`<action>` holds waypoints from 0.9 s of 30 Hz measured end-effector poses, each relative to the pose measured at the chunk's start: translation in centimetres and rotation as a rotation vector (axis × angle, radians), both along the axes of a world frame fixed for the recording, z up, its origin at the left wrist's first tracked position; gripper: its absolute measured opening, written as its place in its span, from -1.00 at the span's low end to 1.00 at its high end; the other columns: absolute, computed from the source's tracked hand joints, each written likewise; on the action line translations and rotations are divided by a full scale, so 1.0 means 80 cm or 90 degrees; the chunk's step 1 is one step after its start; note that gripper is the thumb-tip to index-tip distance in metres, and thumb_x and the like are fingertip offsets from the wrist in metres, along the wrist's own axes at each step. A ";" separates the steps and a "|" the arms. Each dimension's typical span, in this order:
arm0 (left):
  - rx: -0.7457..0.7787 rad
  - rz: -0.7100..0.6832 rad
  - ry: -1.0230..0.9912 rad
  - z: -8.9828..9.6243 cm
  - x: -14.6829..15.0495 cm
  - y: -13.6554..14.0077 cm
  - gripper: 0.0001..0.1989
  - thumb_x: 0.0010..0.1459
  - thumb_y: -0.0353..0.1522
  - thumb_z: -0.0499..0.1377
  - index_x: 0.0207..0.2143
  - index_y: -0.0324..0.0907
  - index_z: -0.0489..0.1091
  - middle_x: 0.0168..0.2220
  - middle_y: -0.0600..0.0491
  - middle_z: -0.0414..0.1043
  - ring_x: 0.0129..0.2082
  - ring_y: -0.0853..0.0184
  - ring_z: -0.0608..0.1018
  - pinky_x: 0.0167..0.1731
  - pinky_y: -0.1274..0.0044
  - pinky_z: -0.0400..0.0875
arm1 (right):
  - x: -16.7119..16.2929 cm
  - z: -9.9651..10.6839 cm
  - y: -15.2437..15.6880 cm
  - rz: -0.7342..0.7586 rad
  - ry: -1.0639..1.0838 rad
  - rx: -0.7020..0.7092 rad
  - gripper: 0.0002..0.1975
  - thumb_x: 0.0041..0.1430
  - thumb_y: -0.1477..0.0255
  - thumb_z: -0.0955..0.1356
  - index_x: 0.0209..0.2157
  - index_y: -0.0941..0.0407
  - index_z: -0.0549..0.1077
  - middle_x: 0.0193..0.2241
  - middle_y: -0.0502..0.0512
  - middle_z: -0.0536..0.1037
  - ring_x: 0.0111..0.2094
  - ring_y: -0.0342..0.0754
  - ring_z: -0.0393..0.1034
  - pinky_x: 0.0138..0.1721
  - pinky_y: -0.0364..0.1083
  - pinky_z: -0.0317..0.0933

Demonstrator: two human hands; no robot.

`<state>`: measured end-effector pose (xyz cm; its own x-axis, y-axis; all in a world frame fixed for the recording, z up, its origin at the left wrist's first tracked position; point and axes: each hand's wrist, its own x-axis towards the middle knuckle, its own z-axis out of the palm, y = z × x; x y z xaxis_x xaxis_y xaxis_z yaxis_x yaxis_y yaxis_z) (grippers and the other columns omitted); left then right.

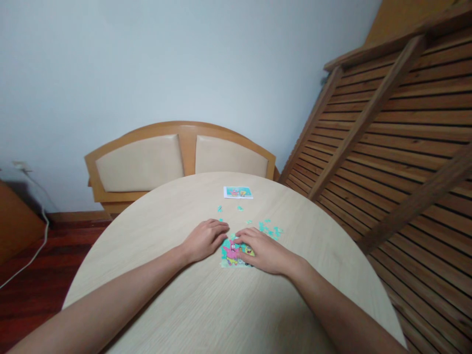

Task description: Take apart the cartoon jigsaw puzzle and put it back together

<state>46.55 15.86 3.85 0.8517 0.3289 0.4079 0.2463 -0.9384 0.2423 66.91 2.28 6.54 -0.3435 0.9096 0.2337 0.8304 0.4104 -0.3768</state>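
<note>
A partly assembled jigsaw puzzle (230, 255) lies on the round table, with a pink starfish figure and a yellow sponge figure on turquoise. My left hand (205, 239) rests at its upper left edge, fingers stretched and thumb apart, with nothing visible in it. Over the right part of the puzzle lies my right hand (266, 250); its fingertips touch the upper edge and its thumb is spread lower down over the picture. That hand covers some of the right side. Loose turquoise puzzle pieces (271, 229) are scattered just beyond my right hand.
A picture card (238, 192) with the same figures lies toward the far side of the table (165, 305). A few single pieces (220, 209) sit between card and puzzle. Behind stands a padded headboard (188, 147); a slatted wooden frame (387, 132) leans at right.
</note>
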 end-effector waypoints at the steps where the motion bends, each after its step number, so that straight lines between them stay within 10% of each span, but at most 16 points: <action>1: 0.001 0.000 0.009 0.000 0.000 0.001 -0.74 0.37 -0.34 0.06 -0.03 -0.16 0.49 0.03 -0.01 0.53 0.02 0.20 0.51 0.07 0.34 0.37 | 0.000 0.000 0.000 -0.001 0.000 -0.002 -0.69 0.33 0.25 0.34 0.03 0.07 0.50 0.02 0.18 0.51 0.08 0.08 0.33 0.15 0.03 0.18; 14: -0.059 0.058 0.029 0.012 -0.007 0.002 -0.84 0.20 -0.46 0.17 -0.19 -0.14 0.51 -0.22 0.03 0.57 -0.16 0.23 0.55 -0.10 0.41 0.42 | 0.027 0.004 0.001 -0.032 -0.015 -0.010 -0.73 0.31 0.28 0.35 -0.04 0.09 0.53 -0.06 0.16 0.55 0.04 0.07 0.37 0.11 0.02 0.21; 22: -0.060 0.101 0.045 0.012 -0.015 0.006 -0.84 0.20 -0.41 0.16 -0.17 -0.13 0.48 -0.18 0.01 0.54 -0.14 0.21 0.54 -0.10 0.39 0.43 | 0.067 -0.029 0.015 -0.164 -0.052 0.019 -0.57 0.41 0.24 0.20 0.21 0.07 0.37 0.24 0.19 0.36 0.27 0.15 0.17 0.25 0.18 0.06; 27: -0.063 0.091 0.058 0.013 -0.014 0.005 -0.83 0.19 -0.42 0.16 -0.19 -0.11 0.50 -0.20 0.03 0.57 -0.13 0.20 0.54 -0.08 0.37 0.42 | 0.064 -0.024 0.020 -0.169 -0.061 0.055 -0.74 0.37 0.33 0.27 -0.03 0.06 0.53 0.05 0.15 0.53 0.12 0.10 0.33 0.13 0.10 0.17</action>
